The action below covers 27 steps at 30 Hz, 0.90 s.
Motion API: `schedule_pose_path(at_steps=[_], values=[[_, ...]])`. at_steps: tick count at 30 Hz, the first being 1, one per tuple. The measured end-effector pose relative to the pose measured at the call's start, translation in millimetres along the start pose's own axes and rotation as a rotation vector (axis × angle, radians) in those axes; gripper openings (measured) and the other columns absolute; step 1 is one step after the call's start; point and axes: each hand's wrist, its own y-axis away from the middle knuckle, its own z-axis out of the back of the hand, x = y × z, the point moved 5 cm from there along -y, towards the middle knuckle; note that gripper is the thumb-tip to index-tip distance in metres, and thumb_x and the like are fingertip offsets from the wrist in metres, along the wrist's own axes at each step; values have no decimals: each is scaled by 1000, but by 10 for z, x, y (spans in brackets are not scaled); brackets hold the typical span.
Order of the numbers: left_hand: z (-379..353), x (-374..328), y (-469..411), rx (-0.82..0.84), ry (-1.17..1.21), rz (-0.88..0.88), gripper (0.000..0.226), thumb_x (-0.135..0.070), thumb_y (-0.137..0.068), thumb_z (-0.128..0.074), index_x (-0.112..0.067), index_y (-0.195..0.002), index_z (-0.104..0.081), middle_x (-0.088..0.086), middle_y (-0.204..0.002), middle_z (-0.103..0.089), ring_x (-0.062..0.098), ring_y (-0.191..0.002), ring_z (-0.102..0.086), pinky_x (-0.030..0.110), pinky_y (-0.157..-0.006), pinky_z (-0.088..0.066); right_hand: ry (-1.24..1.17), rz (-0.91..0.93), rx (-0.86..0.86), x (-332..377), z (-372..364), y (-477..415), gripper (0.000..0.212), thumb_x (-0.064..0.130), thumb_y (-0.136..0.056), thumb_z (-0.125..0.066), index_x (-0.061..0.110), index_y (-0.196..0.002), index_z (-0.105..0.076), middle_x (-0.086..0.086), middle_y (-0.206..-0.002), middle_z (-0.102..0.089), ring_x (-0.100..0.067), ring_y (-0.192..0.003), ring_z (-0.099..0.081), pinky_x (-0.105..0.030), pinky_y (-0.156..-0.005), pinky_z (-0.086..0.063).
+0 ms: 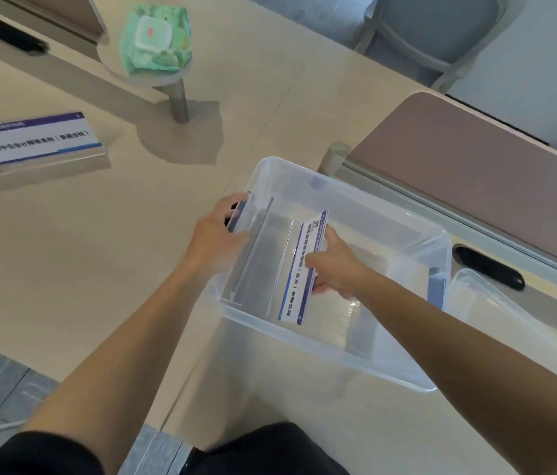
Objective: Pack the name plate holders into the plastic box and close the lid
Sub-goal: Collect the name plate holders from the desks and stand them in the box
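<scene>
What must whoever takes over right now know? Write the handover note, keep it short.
Left hand grips the plastic box by its left rim.
Right hand holds a name plate holder inside the box, not yet let go.
A second holder stands on the desk, far left.
The lid lies off, right of the box.
Left to do: release this one, pack the second holder, close the lid.

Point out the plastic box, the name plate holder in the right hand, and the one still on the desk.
plastic box [373, 200]: head view, far rim.
held name plate holder [296, 296]: head view, lower part of its printed face.
desk name plate holder [37, 138]: head view, middle of its label.
</scene>
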Motion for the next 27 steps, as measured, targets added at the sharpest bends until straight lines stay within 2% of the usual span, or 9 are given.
schedule_pose_path(at_steps=[2,5,8,12,14,16,18,19,27], values=[[-10,14,-3,23,19,15,66,-6,-84,-61,-50,-131,-49,-18,-106,-62,1,-83,-60,18,-62,-44,13,-28,-5,-30,-49,-90,73,-4,-89,-46,38,-146,-29,-13,-116,-65,-37,-81,-73,-41,-57,-60],[-15,4,-16,26,10,0,66,-6,-83,-59,-50,-132,-48,-16,-105,-61,4,-78,-60,19,-61,-44,-10,-67,-3,-71,-105,-204,70,-4,-90,-45,36,-145,-30,-13,-116,-64,-37,-80,-74,-42,-57,-60],[-22,-13,-21,32,-34,-19,68,-5,-84,-57,-49,-134,-45,-16,-110,-58,7,-82,-61,22,-62,-47,-16,-87,-11,-111,-150,-289,72,-4,-90,-45,37,-146,-26,-14,-119,-63,-37,-81,-73,-42,-56,-61],[-30,-20,-26,15,-77,-48,67,-6,-85,-56,-47,-136,-44,-13,-116,-57,12,-93,-60,27,-70,-51,-42,-58,-54,-128,-172,-343,85,4,-92,-58,45,-152,-14,-12,-139,-55,-32,-82,-73,-41,-62,-63],[-32,-26,-25,9,-83,-56,65,-7,-85,-58,-44,-138,-44,-13,-116,-57,11,-95,-60,25,-71,-50,79,18,-63,-123,-171,-312,97,19,-91,-69,48,-154,-1,-7,-141,-54,-24,-81,-73,-38,-70,-63],[-31,-32,-25,6,-80,-58,64,-9,-85,-59,-43,-137,-45,-15,-114,-58,9,-94,-60,22,-69,-48,297,137,-62,-148,-165,-246,105,39,-87,-73,51,-152,9,-1,-137,-57,-22,-99,-71,-41,-83,-61],[-26,-40,-22,7,-78,-51,64,-10,-86,-60,-43,-138,-45,-16,-112,-58,4,-90,-60,18,-66,-46,418,207,-36,-226,-158,-196,111,53,-80,-74,54,-150,11,1,-149,-48,-27,-125,-58,-42,-91,-54],[-25,-43,-21,8,-75,-46,63,-10,-86,-60,-43,-138,-45,-17,-110,-58,2,-88,-60,17,-64,-46,426,213,-3,-276,-156,-194,114,56,-76,-76,55,-149,12,1,-154,-42,-28,-132,-52,-43,-94,-52],[-22,-75,13,-13,-85,-6,62,-13,-86,-61,-48,-135,-45,-22,-102,-59,-2,-81,-60,11,-60,-43,315,244,161,-404,-194,-314,117,61,-67,-78,59,-148,6,1,-162,-28,-32,-138,-47,-49,-103,-47]])
